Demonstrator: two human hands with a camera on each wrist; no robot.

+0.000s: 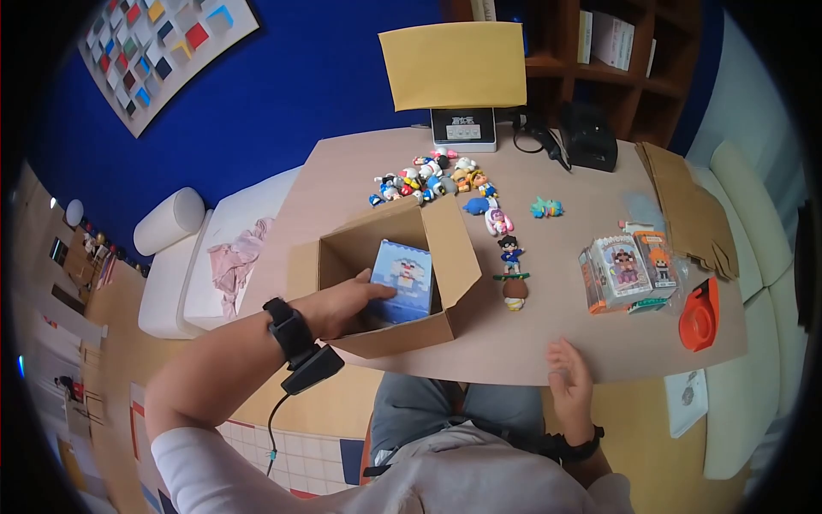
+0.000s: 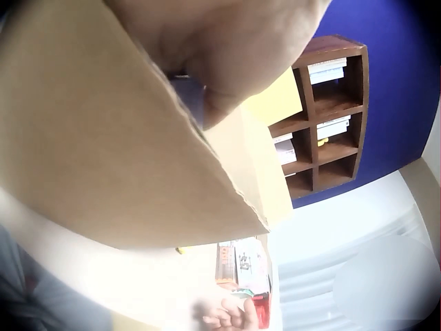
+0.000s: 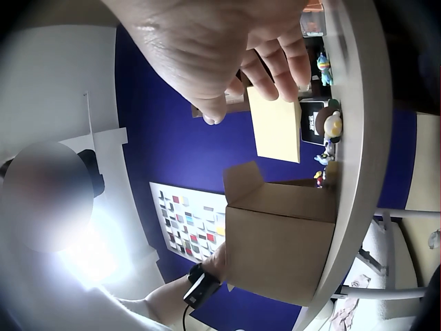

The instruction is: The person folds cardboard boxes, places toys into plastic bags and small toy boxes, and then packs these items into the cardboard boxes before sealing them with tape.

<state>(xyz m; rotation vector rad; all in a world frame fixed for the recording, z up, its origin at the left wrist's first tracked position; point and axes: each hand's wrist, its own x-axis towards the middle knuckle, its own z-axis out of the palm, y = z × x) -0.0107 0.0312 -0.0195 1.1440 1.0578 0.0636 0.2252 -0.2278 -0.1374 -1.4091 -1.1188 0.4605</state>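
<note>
My left hand [image 1: 347, 306] reaches into an open cardboard box [image 1: 390, 343] and grips a blue box [image 1: 402, 274] with a pixel-style picture on it, the thumb lying across its face. The fingers at its far side are hidden. In the left wrist view the cardboard wall [image 2: 103, 138] covers most of the blue box. My right hand [image 1: 571, 381] hovers by the table's front edge with nothing in it, its fingers relaxed, as the right wrist view also shows. Between the hands a short row of toy figures, including one with dark hair [image 1: 511, 250], lies beside the cardboard box.
A pile of small figures [image 1: 428, 176] lies behind the cardboard box, and a spiky teal figure [image 1: 546, 207] lies to its right. Boxed toys [image 1: 625, 270] and a red-orange tray [image 1: 700, 317] are at the right. A yellow panel [image 1: 454, 67] and flattened cardboard [image 1: 689, 206] stand farther back.
</note>
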